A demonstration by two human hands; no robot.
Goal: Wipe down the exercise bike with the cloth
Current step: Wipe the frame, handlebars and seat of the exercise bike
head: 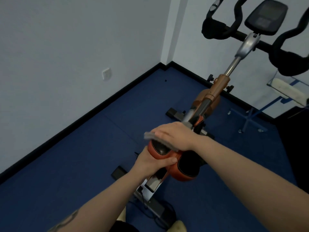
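Right hand (173, 136) lies flat, pressing the cloth (150, 135) onto the saddle (168, 158) while the left hand (150, 162) grips the saddle's near edge, so wiping looks just begun there, with handlebars (217, 29), console (265, 15) and frame (217, 91) seemingly still to do.

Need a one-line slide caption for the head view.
Right hand presses a grey cloth onto the bike saddle while the left hand grips its edge.

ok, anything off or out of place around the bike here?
Nothing stands out. The right hand presses the grey cloth flat on the saddle, the left hand grips the saddle's edge, and the exercise bike stands upright on the blue floor. No spills or visible damage.
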